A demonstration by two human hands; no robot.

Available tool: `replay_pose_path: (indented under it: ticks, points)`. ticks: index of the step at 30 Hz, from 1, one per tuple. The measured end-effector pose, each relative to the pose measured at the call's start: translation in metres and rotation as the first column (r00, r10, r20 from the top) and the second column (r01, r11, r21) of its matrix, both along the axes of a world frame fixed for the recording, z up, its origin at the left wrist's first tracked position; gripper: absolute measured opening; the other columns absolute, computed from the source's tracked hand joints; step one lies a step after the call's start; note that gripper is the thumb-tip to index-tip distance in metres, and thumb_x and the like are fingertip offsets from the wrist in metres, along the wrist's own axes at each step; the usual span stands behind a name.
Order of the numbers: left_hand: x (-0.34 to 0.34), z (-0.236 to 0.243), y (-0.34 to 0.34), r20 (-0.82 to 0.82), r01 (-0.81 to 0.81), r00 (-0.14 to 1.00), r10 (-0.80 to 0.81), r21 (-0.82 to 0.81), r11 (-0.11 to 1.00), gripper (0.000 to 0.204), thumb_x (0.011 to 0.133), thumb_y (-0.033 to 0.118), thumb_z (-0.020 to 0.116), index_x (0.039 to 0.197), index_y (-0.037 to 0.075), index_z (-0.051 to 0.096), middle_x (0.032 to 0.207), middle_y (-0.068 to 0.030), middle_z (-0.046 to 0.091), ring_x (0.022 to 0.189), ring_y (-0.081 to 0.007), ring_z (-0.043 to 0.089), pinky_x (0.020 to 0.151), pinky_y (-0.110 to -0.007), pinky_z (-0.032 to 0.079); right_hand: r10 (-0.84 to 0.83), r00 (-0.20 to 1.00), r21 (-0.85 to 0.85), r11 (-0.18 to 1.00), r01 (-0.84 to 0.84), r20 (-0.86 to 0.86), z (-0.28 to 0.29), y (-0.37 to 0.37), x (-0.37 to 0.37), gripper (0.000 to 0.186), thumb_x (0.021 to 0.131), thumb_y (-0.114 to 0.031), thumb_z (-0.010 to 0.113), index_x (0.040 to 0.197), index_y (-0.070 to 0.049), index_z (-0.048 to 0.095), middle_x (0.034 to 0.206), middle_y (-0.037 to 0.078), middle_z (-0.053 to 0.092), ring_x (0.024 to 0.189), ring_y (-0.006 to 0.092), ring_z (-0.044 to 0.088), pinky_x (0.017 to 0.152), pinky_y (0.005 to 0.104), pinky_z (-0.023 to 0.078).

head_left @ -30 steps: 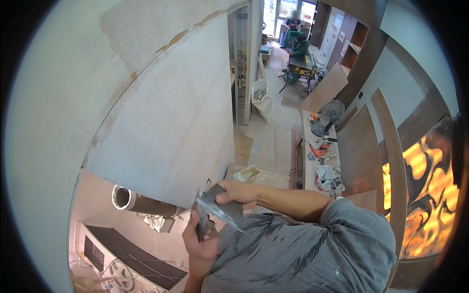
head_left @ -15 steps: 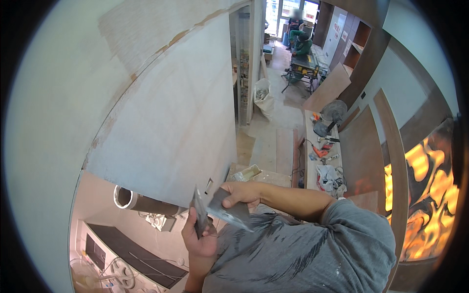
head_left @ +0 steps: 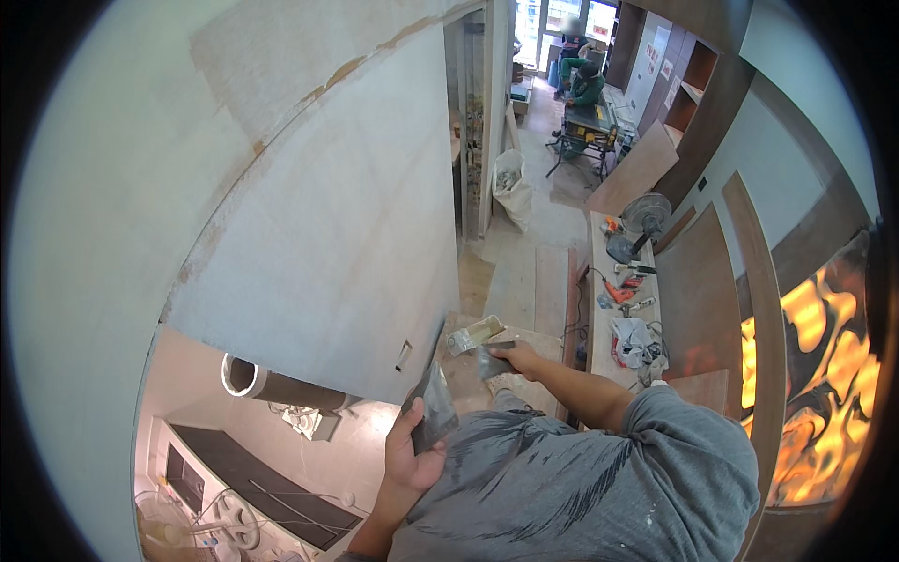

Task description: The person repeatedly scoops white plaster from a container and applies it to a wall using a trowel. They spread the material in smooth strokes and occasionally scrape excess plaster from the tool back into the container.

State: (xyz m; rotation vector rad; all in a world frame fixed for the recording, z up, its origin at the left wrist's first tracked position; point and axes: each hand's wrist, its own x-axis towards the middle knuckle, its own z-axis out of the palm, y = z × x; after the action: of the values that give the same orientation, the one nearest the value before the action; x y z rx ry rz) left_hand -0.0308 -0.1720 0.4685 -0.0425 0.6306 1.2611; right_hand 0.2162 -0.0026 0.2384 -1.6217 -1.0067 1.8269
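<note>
Raised in front of my grey shirt, my left hand (head_left: pixel 412 448) grips a flat grey metal scraper (head_left: pixel 433 407), blade upward. My right hand (head_left: pixel 515 359) holds a second grey scraper (head_left: pixel 492 365) lower and further out, beside an open cream-coloured container (head_left: pixel 473 335) on a dusty board platform (head_left: pixel 454 382). The two hands are apart. A pale patched panel (head_left: pixel 309 234) with a small slot stands left of them.
A narrow bench (head_left: pixel 604 358) on the right carries an orange drill, a fan and several tools. A white sack (head_left: pixel 512 192) stands along the walkway. Two co-workers (head_left: pixel 585 86) are by a table saw (head_left: pixel 590 126). Flame-patterned glass (head_left: pixel 815 384) lines the right wall.
The two scrapers were together at my chest; my right hand has moved outward and down to the container with its scraper. My left hand has shifted right.
</note>
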Motion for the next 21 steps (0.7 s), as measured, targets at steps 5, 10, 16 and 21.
replay_pose_path:
  ticks: [5, 10, 16, 21]
  points:
    - [0.003, 0.000, -0.001, -0.039, -0.020, 0.999, 0.020, -0.009, 1.000, 0.020, 0.102, 0.023, 0.061, 0.117, 0.010, 0.064, 0.092, -0.0007, 0.071, 0.067, -0.0098, 0.066, 0.049, -0.022, 0.049, -0.037, 0.811, 0.010, 0.999, 0.038, 0.584, -0.070, -0.035, 0.096, 0.050, 0.079, -0.033, 0.083, 0.112, 0.003, 0.069, 0.099, 0.016, 0.072, 0.078, 0.0267, 0.071, 0.061, 0.0383, 0.057]
    - [0.004, 0.001, 0.001, -0.032, 0.008, 0.999, -0.008, 0.006, 1.000, 0.020, 0.101, 0.022, 0.061, 0.118, 0.011, 0.064, 0.093, -0.0008, 0.072, 0.071, -0.0098, 0.067, 0.049, -0.022, 0.048, 0.035, 0.768, -0.037, 0.999, -0.015, 0.640, -0.096, -0.050, 0.148, 0.062, 0.076, -0.042, 0.080, 0.112, 0.007, 0.070, 0.101, 0.025, 0.072, 0.091, 0.0349, 0.074, 0.075, 0.0430, 0.060]
    - [0.010, 0.004, 0.010, -0.042, 0.050, 0.998, -0.050, -0.016, 0.999, 0.019, 0.100, 0.021, 0.063, 0.116, 0.011, 0.065, 0.095, -0.0004, 0.073, 0.074, -0.0106, 0.069, 0.050, -0.023, 0.048, 0.008, 0.782, 0.055, 0.997, -0.053, 0.623, -0.113, -0.045, 0.126, 0.061, 0.075, -0.042, 0.081, 0.112, 0.006, 0.070, 0.101, 0.026, 0.073, 0.086, 0.0371, 0.074, 0.073, 0.0408, 0.059]
    - [0.009, 0.003, 0.010, -0.036, 0.057, 0.998, -0.058, -0.009, 0.998, 0.018, 0.100, 0.021, 0.063, 0.115, 0.011, 0.065, 0.095, -0.0010, 0.073, 0.074, -0.0110, 0.069, 0.050, -0.023, 0.048, 0.154, 0.820, 0.036, 0.977, -0.208, 0.551, -0.028, -0.026, 0.060, 0.065, 0.077, -0.038, 0.082, 0.122, 0.006, 0.065, 0.103, 0.023, 0.072, 0.086, 0.0319, 0.074, 0.066, 0.0398, 0.058]
